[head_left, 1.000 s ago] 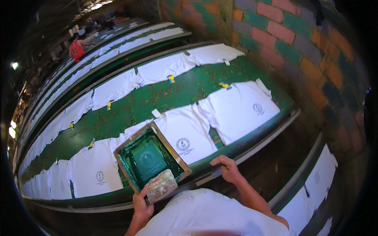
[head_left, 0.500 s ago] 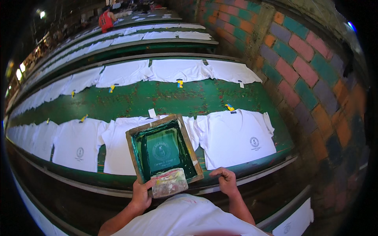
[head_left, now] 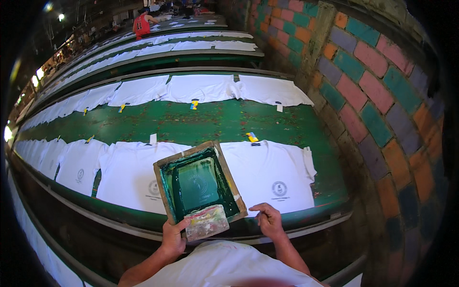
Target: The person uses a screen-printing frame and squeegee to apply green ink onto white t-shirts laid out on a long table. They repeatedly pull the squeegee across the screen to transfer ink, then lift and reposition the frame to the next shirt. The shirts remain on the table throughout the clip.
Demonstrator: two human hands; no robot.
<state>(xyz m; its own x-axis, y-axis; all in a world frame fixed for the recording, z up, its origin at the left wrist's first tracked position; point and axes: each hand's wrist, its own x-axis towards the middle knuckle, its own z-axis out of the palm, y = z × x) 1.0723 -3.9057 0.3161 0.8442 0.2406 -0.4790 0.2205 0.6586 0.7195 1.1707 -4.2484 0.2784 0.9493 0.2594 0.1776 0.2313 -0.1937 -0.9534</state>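
My left hand (head_left: 173, 237) grips the lower left corner of a wooden screen-printing frame (head_left: 160, 184) with dark green ink around its mesh. A paint-stained squeegee (head_left: 207, 224) lies across the frame's lower edge, with my left thumb against it. The frame is held tilted above the front row of white T-shirts. Just beyond its lower right corner is my right hand (head_left: 269, 219), empty, its index finger stretched out and the others loosely curled. Right of the frame lies a white T-shirt (head_left: 260, 167) with a round dark print. Another printed T-shirt (head_left: 128, 179) is partly covered by the frame.
A long green table (head_left: 158, 117) carries two rows of white shirts. More shirt-covered tables (head_left: 191, 55) stand behind it. A painted block wall (head_left: 370, 110) runs along the right. Far back, a person in a red top (head_left: 142, 25) stands beside a table.
The shirts and table have shifted left in the picture, while the frame stays before me. A print beside the frame's left edge has come into view. My right hand has moved slightly left.
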